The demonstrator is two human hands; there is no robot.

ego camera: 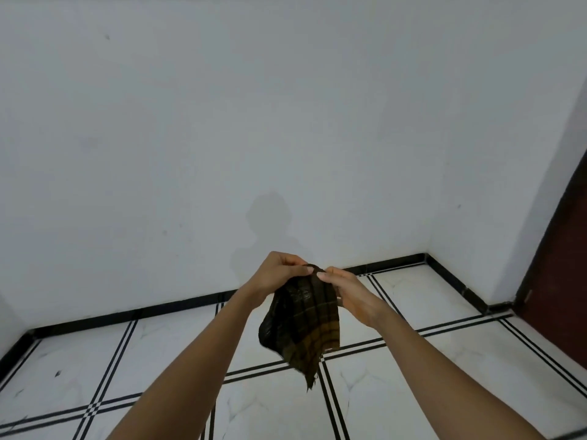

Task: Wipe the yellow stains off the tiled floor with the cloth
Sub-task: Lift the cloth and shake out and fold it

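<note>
Pinches the dark checked cloth [301,325] by its top edge, up in the air just below mid-view, with the left hand [276,274] at the cloth's 10 o'clock and the right hand [351,295] at its 2 o'clock, fingers and thumbs of both curled onto the fabric. Lets the rest hang loose toward 6 o'clock, above the white tiled floor [152,354] with its black double lines. Faces a pale wall [286,122] at 12 o'clock, with black skirting [127,315] along its foot and a dark brown door [559,265] at 3 o'clock.
</note>
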